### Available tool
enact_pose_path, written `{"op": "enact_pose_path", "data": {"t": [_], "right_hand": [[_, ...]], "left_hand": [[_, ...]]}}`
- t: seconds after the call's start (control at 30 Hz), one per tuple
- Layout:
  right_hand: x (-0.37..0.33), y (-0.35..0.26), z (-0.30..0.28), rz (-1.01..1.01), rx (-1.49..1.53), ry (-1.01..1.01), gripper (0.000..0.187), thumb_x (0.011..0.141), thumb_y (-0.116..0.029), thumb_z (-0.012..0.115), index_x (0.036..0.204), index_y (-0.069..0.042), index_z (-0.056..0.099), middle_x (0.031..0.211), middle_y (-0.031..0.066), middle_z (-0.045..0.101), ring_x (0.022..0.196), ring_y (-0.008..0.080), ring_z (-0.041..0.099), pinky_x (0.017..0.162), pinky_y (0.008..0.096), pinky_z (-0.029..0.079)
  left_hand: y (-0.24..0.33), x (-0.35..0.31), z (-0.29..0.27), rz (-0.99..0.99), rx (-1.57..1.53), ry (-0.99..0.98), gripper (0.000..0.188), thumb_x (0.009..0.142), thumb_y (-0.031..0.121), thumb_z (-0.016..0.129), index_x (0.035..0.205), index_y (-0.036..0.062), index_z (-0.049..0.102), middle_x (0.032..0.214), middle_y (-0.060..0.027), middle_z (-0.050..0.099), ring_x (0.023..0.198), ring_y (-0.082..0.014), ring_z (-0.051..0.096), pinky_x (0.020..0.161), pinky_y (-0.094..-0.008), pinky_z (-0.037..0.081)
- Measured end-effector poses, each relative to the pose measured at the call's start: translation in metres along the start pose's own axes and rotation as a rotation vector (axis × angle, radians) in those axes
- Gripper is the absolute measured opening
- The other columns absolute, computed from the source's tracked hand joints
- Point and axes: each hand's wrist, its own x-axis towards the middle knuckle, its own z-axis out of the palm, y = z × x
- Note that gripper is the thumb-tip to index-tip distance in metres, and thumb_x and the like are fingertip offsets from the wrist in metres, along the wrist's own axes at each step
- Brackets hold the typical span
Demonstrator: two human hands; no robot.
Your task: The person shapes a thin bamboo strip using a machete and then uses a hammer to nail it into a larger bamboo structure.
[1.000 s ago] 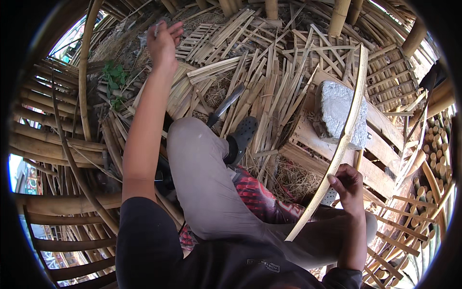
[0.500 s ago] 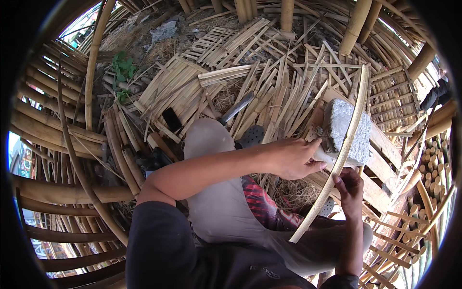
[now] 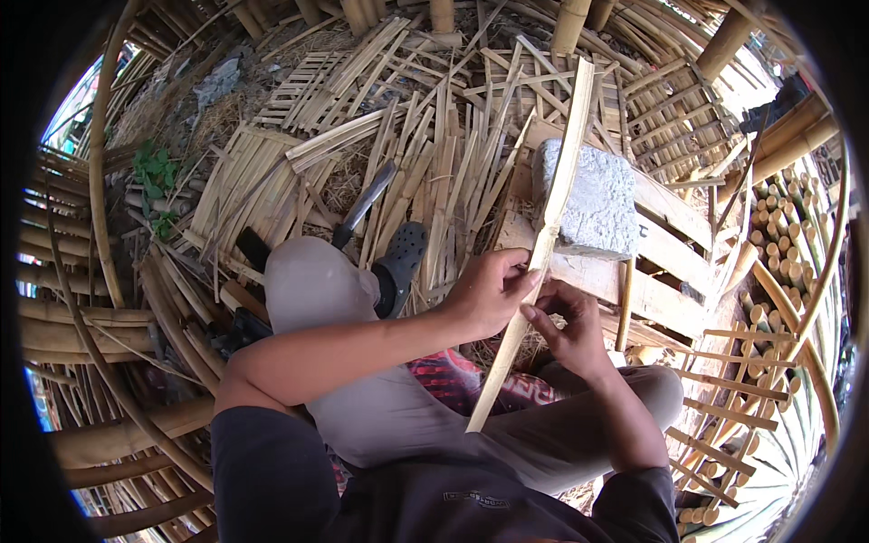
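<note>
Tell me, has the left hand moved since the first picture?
Yes. Judged against the gray block, the left hand has moved rightward and lower in view, from far left of the block to the bamboo strip.

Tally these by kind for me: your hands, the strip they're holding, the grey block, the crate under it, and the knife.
Hands: 2 (left hand, right hand)
Strip: 1
Block: 1
Crate: 1
Knife: 1
Total: 6
</note>
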Motion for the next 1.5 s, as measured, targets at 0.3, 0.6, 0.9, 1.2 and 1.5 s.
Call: {"op": "enact_pose_path", "data": {"t": [0.3,0.6,0.9,1.2,1.5], "right_hand": [[0.003,-0.003,-0.044,-0.186,-0.306,0.4,0.026,0.102,-0.02,0.054,0.114,0.003,0.058,0.081,0.0197,0.069,0.071,0.0338,0.069,0.067,0.0406,0.053],[0.004,0.007,-0.07,-0.137,-0.245,0.562,0.029,0.104,-0.02,0.05,0.119,0.004,0.057,0.075,0.0158,0.068,0.063,0.0199,0.063,0.062,0.0329,0.05],[0.005,0.004,-0.061,-0.166,-0.446,0.345,0.029,0.098,-0.017,0.063,0.12,0.001,0.058,0.084,0.0189,0.07,0.075,0.0368,0.071,0.069,0.0425,0.055],[0.005,0.006,-0.073,-0.278,-0.742,0.495,0.067,0.079,0.003,0.072,0.141,-0.005,0.048,0.134,0.0203,0.054,0.121,0.0393,0.052,0.102,0.0485,0.045],[0.008,0.001,-0.075,-0.322,-1.116,0.612,0.071,0.084,0.001,0.062,0.148,-0.028,0.05,0.158,0.0208,0.031,0.139,0.041,0.035,0.114,0.0513,0.033]], "left_hand": [[0.052,0.056,-0.034,0.069,0.263,-0.265,0.028,0.105,0.013,0.053,0.12,-0.0088,0.063,0.106,-0.0141,0.075,0.094,-0.0151,0.072,0.08,-0.0286,0.056],[0.035,0.072,-0.049,-0.199,0.027,-0.35,0.028,0.107,0.017,0.05,0.121,-0.0058,0.061,0.11,-0.0188,0.072,0.096,-0.0225,0.073,0.084,-0.0317,0.058],[0.025,0.051,-0.043,-0.477,-0.121,-0.35,0.032,0.108,0.021,0.05,0.124,-0.0054,0.058,0.109,-0.0184,0.072,0.095,-0.0253,0.074,0.087,-0.0334,0.058],[0.035,0.056,-0.047,-0.487,-0.03,-0.562,0.034,0.107,0.02,0.052,0.128,-0.006,0.057,0.108,-0.018,0.073,0.092,-0.0232,0.074,0.083,-0.0328,0.058],[0.034,0.048,-0.02,-0.51,-0.018,-0.688,0.039,0.106,0.023,0.054,0.134,-0.0031,0.056,0.109,-0.0164,0.073,0.089,-0.0205,0.074,0.082,-0.0318,0.057]]}}
